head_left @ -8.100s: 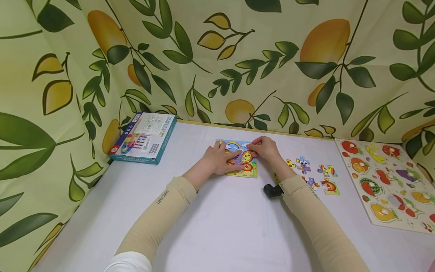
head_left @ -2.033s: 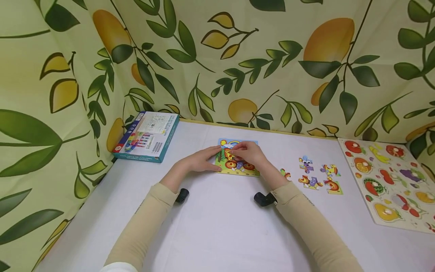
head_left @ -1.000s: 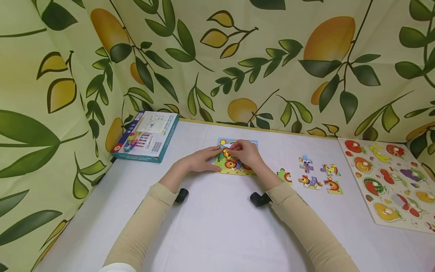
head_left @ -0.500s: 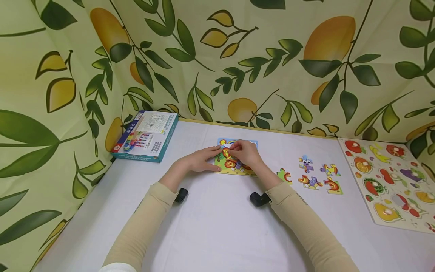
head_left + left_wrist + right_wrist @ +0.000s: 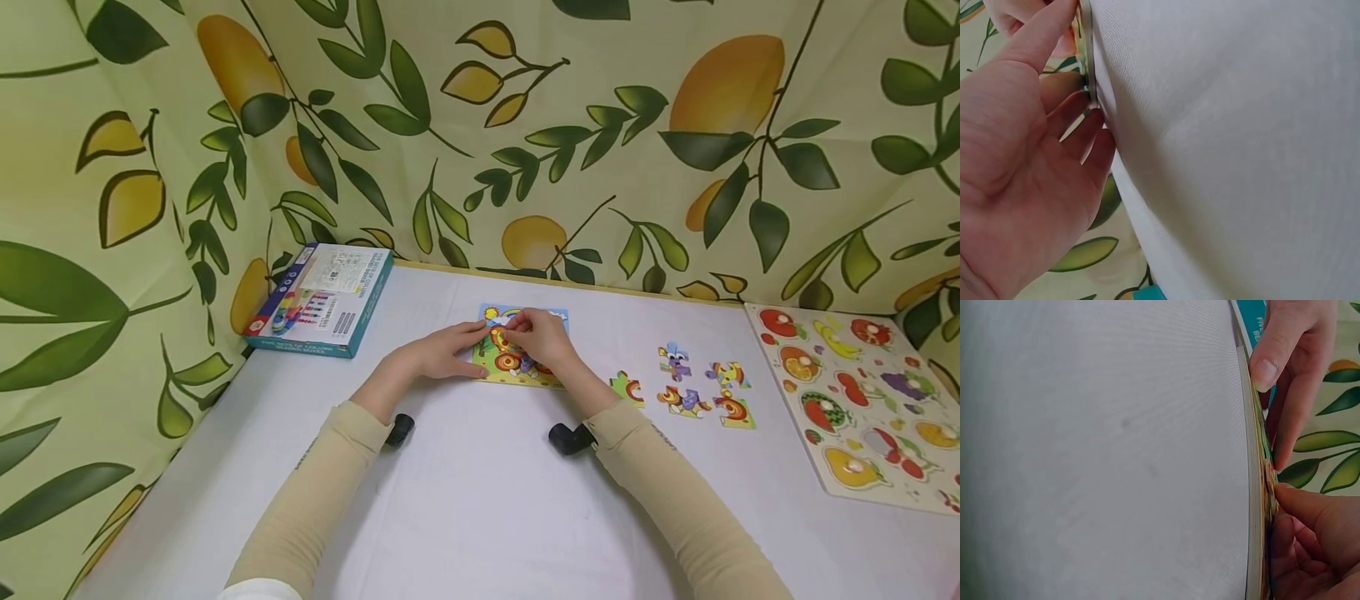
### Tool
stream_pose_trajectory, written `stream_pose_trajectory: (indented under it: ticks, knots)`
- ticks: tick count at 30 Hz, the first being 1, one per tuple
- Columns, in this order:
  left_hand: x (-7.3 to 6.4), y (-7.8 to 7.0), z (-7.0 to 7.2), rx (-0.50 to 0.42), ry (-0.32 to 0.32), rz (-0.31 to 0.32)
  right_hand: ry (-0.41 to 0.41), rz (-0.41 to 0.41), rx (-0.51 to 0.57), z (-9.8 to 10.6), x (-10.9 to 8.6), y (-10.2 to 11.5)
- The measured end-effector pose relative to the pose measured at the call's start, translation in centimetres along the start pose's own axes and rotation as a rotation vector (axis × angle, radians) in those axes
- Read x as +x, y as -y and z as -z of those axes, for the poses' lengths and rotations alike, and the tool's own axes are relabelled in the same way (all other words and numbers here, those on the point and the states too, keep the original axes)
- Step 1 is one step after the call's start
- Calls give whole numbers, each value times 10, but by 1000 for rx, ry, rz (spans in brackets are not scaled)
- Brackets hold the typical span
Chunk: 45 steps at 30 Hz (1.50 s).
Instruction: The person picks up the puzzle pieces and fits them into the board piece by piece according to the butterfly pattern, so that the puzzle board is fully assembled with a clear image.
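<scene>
A small jigsaw puzzle board with a bright cartoon picture lies on the white table. My left hand is at its left side, fingers fairly straight, fingertips and thumb at the edge. In the left wrist view that hand has its fingertips beside the thin board edge. My right hand reaches over the board and pinches a yellow and red puzzle piece at its left middle, covering the upper right of the picture. The right wrist view shows the right thumb and index finger close against the board's face.
Several loose puzzle pieces lie right of the board, a green and red one nearest the right forearm. Farther right is a fruit knob puzzle. A flat teal-edged box lies back left. Patterned cloth hangs behind.
Since the oldest frame, my left hand has drawn back to the board's left edge and my right hand has moved left over it. A yellow and red piece left the loose group. Lately both hands barely move.
</scene>
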<state>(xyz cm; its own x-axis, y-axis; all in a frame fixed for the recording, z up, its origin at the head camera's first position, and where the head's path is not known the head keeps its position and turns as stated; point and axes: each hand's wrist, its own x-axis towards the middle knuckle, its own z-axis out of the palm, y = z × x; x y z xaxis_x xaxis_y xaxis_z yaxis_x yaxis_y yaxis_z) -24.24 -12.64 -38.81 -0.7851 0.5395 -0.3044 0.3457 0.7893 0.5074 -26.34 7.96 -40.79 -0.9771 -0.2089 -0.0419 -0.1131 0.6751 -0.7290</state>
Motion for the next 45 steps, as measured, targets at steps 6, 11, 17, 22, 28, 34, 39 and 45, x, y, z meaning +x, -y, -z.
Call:
stream_pose_trajectory:
  ticks: [6, 11, 17, 22, 28, 34, 39, 45]
  knots:
    - [-1, -1, 1, 11, 3, 0, -4, -14, -3, -1, 0, 1]
    - [-2, -3, 2, 24, -3, -9, -11, -14, -9, -1, 1, 2]
    - [-2, -6, 3, 33, -6, 0, -4, -35, -25, -2, 2, 4]
    - [-1, -6, 2, 41, -7, 10, -3, -51, -38, -2, 3, 4]
    - [0, -7, 1, 54, -8, 14, -7, -46, -37, -3, 3, 3]
    - [0, -6, 1, 71, -6, 7, 2, -49, -38, -3, 3, 3]
    - [0, -6, 1, 68, -6, 4, 20, -60, -33, -1, 4, 3]
    - [0, -6, 0, 73, -12, -2, 40, -54, -9, 2, 4, 1]
